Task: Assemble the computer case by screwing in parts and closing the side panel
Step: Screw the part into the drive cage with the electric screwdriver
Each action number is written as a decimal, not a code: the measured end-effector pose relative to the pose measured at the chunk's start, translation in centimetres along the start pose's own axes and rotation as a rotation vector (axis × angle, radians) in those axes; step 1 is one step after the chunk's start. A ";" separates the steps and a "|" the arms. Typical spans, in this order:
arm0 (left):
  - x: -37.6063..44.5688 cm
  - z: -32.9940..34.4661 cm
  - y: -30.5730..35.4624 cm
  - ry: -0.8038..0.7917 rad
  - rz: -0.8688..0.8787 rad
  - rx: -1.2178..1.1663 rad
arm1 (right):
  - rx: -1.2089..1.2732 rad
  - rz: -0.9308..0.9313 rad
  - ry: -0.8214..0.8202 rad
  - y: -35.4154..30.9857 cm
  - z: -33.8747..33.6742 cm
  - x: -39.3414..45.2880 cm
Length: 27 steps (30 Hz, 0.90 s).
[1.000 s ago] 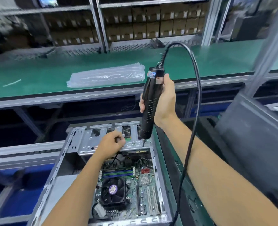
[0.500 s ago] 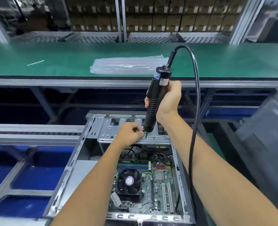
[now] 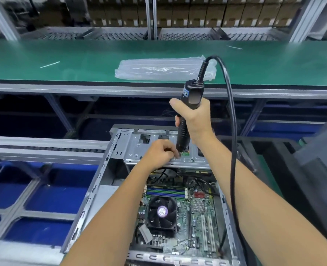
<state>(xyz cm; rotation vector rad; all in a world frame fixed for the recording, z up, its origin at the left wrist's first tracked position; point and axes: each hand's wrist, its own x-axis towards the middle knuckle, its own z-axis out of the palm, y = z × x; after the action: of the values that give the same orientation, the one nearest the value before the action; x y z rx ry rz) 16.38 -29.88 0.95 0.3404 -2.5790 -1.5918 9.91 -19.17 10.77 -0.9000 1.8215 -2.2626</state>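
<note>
Driving: I was seating a screw into the drive cage (image 3: pixel 158 150), the grey metal bracket across the far end of the open computer case (image 3: pixel 93 198).
Right hand: my right hand (image 3: pixel 194 118) was wrapped fully round the black electric screwdriver (image 3: pixel 186 120), which stood nearly upright with its tip down on the bracket.
Left hand: my left hand (image 3: pixel 159 153) lay on the bracket just left of the tip, fingers curled and pinched together as if steadying a screw; the screw itself was too small to make out.
Case: it lay on its side in front of me, its side panel off, with the motherboard (image 3: pixel 195 217) and CPU fan (image 3: pixel 162 211) exposed in the near half.
Cord: the power cord (image 3: pixel 231 131) looped from the tool's top down the right, outside my forearm.
Doing it well: I judged the bit needed to stay square to the hole, with pressure straight down and my fingertips clear once the thread caught.
Risk: I thought a tilted bit could slip off towards the board.
Remaining: the side panel was not yet on.
</note>
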 end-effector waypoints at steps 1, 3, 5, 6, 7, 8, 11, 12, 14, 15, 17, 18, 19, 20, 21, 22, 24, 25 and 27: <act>0.0 0.0 0.0 -0.004 0.015 0.015 | -0.020 -0.019 0.003 0.0 0.2 0.0; 0.0 -0.1 -0.1 -0.015 0.024 0.036 | -0.027 -0.036 0.003 -0.1 0.3 0.0; 0.0 -0.2 -0.1 -0.012 0.020 0.034 | -0.022 -0.046 0.000 -0.2 0.3 0.0; 0.0 -0.2 -0.1 -0.005 0.010 0.020 | -0.020 -0.047 0.001 -0.2 0.2 0.0; -0.1 -0.2 0.0 0.002 0.000 -0.002 | -0.012 -0.044 0.002 -0.2 0.1 0.0; -0.1 -0.2 0.1 0.008 -0.001 -0.022 | 0.000 -0.037 0.002 -0.1 0.0 0.1; -0.2 -0.3 0.1 0.003 0.029 -0.018 | 0.025 -0.015 0.008 0.2 -0.2 0.0; -0.2 -0.4 0.1 -0.007 0.037 -0.001 | 0.025 -0.015 0.007 0.4 -0.2 0.0; -0.1 -0.4 0.1 -0.023 0.050 0.039 | 0.033 -0.013 0.009 0.6 -0.2 0.0; 0.0 -0.4 0.0 -0.023 0.054 0.062 | 0.035 -0.012 0.011 0.7 -0.2 0.0; 0.0 -0.4 0.1 -0.015 0.060 0.098 | 0.039 -0.007 0.008 0.8 -0.1 0.1; 0.0 -0.4 0.1 -0.013 0.059 0.103 | 0.042 -0.003 0.007 0.8 -0.1 0.1; 0.1 -0.3 0.1 -0.014 0.059 0.109 | 0.046 -0.001 0.005 0.8 -0.1 0.1; 0.1 -0.3 0.0 -0.015 0.061 0.119 | 0.048 -0.002 0.003 0.9 0.0 0.1; 0.1 -0.3 0.0 -0.018 0.063 0.130 | 0.049 -0.003 -0.001 0.9 0.0 0.1; 0.1 -0.2 0.0 -0.022 0.061 0.140 | 0.049 -0.005 -0.004 0.9 0.0 0.1; 0.1 -0.2 0.0 -0.033 0.055 0.156 | 0.047 -0.007 -0.009 0.9 0.0 0.0; 0.2 -0.1 0.0 -0.039 0.054 0.162 | 0.048 -0.009 -0.010 0.9 0.0 0.0; 0.2 -0.1 -0.1 -0.052 0.056 0.173 | 0.050 -0.009 -0.008 1.0 0.0 0.0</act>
<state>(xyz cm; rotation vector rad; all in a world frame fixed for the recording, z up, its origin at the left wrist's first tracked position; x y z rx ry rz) 16.26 -30.03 0.93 0.2401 -2.7463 -1.3816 9.63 -19.39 9.87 -0.9099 1.7528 -2.2953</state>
